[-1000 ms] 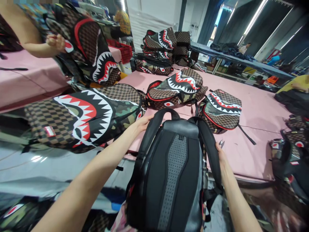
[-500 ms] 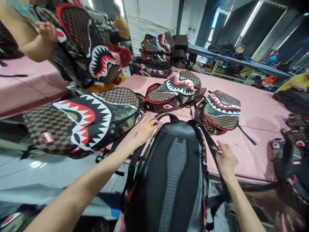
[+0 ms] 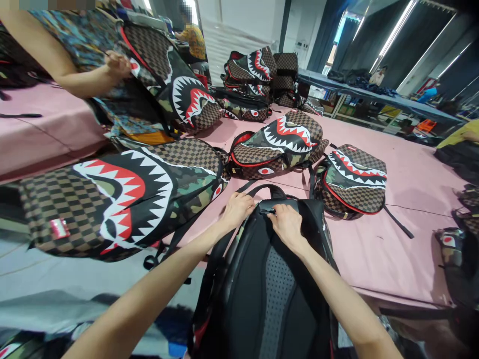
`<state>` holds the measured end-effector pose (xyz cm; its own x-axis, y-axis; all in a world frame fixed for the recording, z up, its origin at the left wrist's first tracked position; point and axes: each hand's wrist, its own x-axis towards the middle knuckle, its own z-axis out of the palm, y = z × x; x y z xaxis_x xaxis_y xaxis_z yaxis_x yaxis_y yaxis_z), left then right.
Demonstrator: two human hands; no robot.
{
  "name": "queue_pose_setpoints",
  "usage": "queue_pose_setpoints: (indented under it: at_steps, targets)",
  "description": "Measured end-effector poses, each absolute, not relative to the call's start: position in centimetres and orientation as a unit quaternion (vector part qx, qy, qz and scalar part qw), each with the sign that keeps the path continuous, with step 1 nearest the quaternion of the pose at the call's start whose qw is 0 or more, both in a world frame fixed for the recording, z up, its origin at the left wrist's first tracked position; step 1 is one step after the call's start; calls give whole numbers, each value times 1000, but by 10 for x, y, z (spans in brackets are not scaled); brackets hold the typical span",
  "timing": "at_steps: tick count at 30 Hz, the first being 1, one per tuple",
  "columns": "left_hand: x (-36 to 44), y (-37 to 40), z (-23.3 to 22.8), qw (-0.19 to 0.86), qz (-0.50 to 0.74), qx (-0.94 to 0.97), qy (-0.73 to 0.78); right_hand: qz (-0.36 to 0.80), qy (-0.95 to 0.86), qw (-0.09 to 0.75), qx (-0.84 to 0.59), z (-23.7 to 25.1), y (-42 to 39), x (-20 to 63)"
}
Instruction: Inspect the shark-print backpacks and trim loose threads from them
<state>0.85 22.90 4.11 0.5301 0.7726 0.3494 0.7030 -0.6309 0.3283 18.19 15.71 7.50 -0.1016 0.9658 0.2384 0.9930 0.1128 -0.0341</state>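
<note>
A black backpack lies in front of me with its padded back panel up and a dotted grey strip down its middle. At its upper left edge, my left hand is closed, fingers pinching the rim near the shoulder strap. My right hand is over the top of the panel, closed around small metal thread snips. The snips' tips point left toward my left fingers. Whatever thread may be between them is too small to make out.
Shark-mouth backpacks lie on the pink table: a large one at left, one ahead, one at right. More are stacked behind. Across the table at left, a person's hand is at an upright backpack.
My right hand has moved left with the snips, from beside the right strap to the backpack's top. My left hand stays on the upper left edge. The co-worker's hand and backpack have shifted right.
</note>
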Motion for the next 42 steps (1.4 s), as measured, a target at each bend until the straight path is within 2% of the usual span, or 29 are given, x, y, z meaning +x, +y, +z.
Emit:
queue_pose_setpoints:
  at_steps: [14,25,27,29,31,34,38,42]
  targets:
    - [14,238,30,134,280,837,450,-116,-793,26,-597,69,182,155]
    - [12,238,30,131,261,851,436,-79,-803,6,-590,86,189,129]
    - [8,234,38,131,261,849,441,-61,-777,38,-625,91,184,142]
    - [-4,226,50,124,256,859,426,-29,-728,110,-676,94,172,163]
    - [-21,211,60,109,235,892,370,30,-673,191,-714,93,154,188]
    - [-41,184,59,89,199,929,300,131,-624,262,-724,80,123,217]
    - [-31,167,34,86,196,896,388,249,-562,376,-693,58,102,231]
    - [-7,177,22,79,208,852,473,371,-460,467,-658,59,92,240]
